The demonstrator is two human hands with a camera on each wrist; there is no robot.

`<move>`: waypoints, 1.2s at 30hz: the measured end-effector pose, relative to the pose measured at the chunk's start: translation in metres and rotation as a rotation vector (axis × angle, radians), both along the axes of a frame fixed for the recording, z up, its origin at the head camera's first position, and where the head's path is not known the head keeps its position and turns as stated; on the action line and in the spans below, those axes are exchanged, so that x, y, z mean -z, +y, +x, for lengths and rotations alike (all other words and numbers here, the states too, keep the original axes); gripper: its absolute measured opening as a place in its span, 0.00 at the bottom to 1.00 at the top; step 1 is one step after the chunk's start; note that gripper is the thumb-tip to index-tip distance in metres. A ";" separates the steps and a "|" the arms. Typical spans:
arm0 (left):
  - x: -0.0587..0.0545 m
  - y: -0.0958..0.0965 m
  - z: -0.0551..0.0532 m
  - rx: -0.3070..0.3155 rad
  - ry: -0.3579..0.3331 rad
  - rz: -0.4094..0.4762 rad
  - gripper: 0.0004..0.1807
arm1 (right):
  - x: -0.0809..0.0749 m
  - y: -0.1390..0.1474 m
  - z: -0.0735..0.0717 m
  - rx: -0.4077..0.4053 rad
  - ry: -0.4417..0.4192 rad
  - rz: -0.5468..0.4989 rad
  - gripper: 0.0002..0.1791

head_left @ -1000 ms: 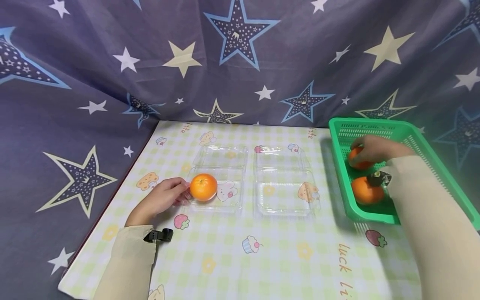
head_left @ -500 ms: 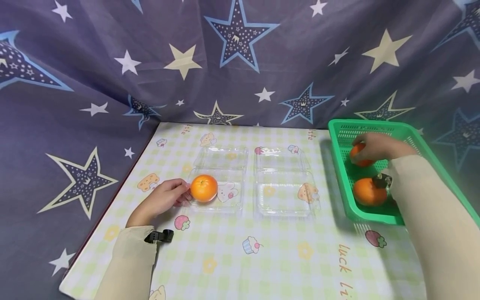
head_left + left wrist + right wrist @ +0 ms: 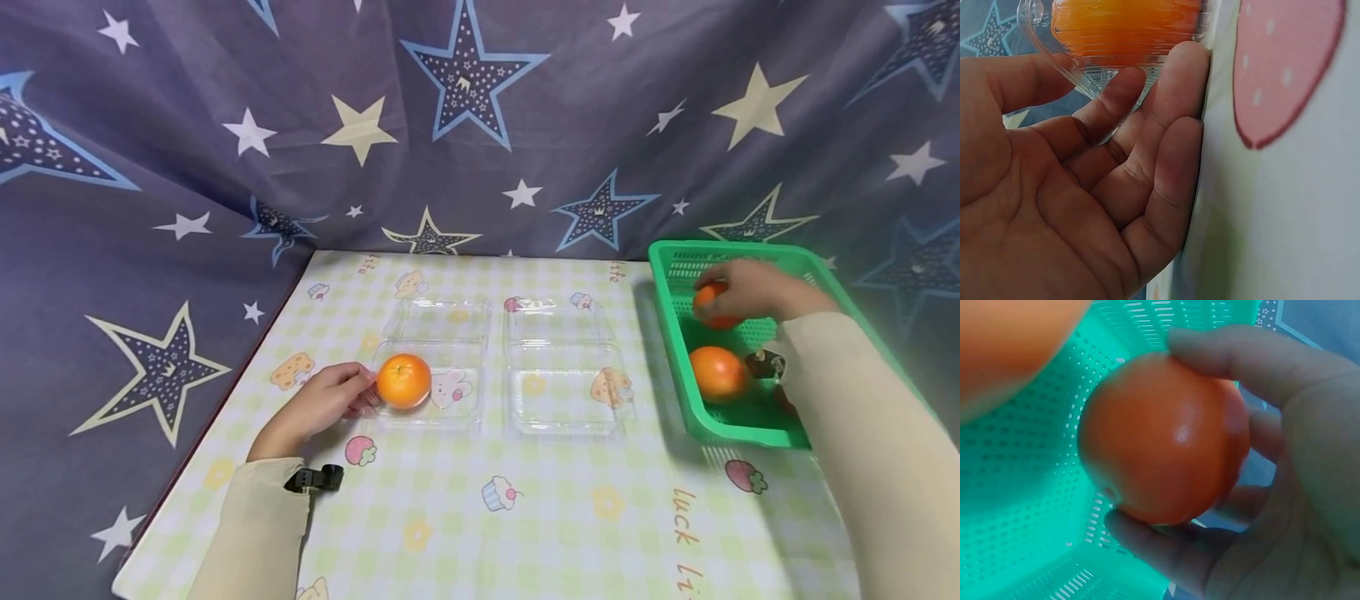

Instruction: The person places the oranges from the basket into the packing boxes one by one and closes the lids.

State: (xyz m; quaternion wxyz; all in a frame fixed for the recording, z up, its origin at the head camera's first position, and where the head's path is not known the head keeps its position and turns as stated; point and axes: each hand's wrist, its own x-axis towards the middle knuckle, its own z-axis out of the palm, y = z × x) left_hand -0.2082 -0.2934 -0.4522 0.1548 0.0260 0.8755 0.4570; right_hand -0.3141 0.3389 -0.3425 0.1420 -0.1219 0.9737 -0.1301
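Note:
My left hand pinches the left edge of an open clear plastic clamshell box. In the left wrist view, the thumb and a bent finger meet the ribbed box wall, while other fingers lie along the cloth. One orange sits in the left part of that box. Over at the right, my right hand reaches into a green basket. It grips another orange, thumb on one side and fingers round the other. A second orange lies in the basket, nearer to me.
Another open clear clamshell box stands between the first box and the basket. Part of a further reddish fruit shows beside the right sleeve. A checked cloth covers the table, and a star-patterned curtain hangs behind and to the left.
The right hand has lifted its orange slightly within the basket. The nearer orange in the basket has rolled a little leftward. My left hand stays at the box edge.

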 end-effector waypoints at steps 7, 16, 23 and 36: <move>-0.003 0.001 0.003 0.000 -0.001 0.005 0.19 | -0.003 0.002 0.003 0.030 0.036 -0.007 0.34; -0.001 -0.002 0.003 0.003 -0.005 0.028 0.19 | -0.011 0.000 0.004 0.031 0.079 -0.015 0.34; -0.002 -0.001 0.002 0.006 -0.006 0.014 0.19 | -0.019 -0.001 0.007 0.064 0.081 -0.024 0.41; -0.004 0.001 0.004 0.006 0.000 0.017 0.19 | -0.033 -0.004 0.014 0.075 0.116 -0.030 0.47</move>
